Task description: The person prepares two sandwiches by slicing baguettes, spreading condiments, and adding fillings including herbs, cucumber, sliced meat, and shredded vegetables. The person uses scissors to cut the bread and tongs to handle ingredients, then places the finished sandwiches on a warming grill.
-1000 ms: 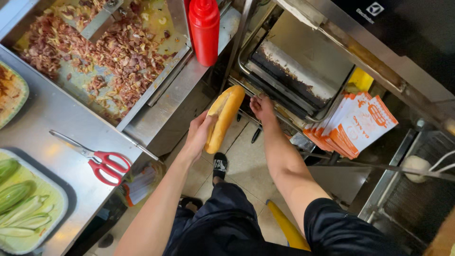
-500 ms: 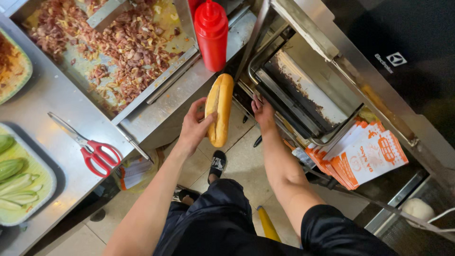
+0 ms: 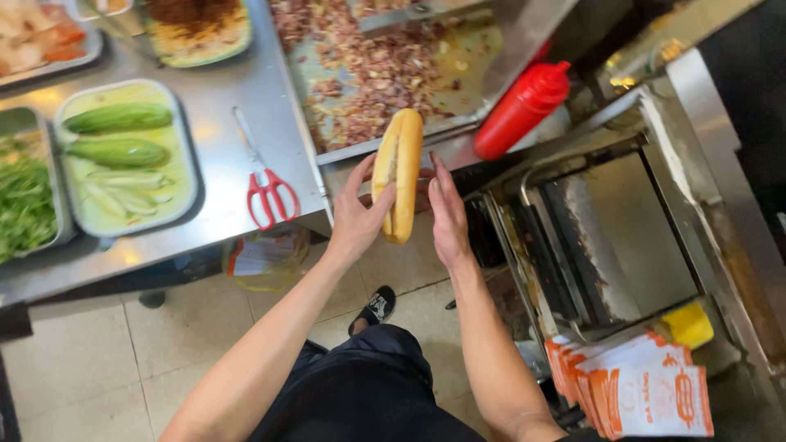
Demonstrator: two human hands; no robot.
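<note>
While both arms reach forward over the tiled floor [image 3: 98,360], the left hand [image 3: 356,219] grips a long golden bread roll [image 3: 398,172] from its left side, fingers curled around the crust and thumb along the lower edge. Roll position: held in the air, nearly upright, its slit facing the camera, just in front of the edge of the steel desk [image 3: 221,123].

Well left of the left hand, on the desk: a tray of green herbs [image 3: 24,200], then a pale green tray [image 3: 176,123] with two whole cucumbers [image 3: 119,135] and cut strips. Nearer, just left of that hand, red-handled scissors [image 3: 266,184] lie flat, blades pointing away. Below them a plastic bag [image 3: 266,258] hangs under the desk edge.

Beyond the roll's upper end: a large metal pan [image 3: 323,78] holding chopped meat [image 3: 385,69] with oily residue.

Right hand [image 3: 449,214]: flat and extended, fingers together, palm turned toward the roll's right side; whether it touches the crust cannot be told.

Up and right of the right hand, a red squeeze bottle [image 3: 520,110] leans on the pan's corner. Further right, a metal toaster oven [image 3: 622,237], open and dark inside. Below and right of the right forearm, a stack of orange-and-white paper sleeves [image 3: 639,389], with a yellow item [image 3: 688,323] just behind.
</note>
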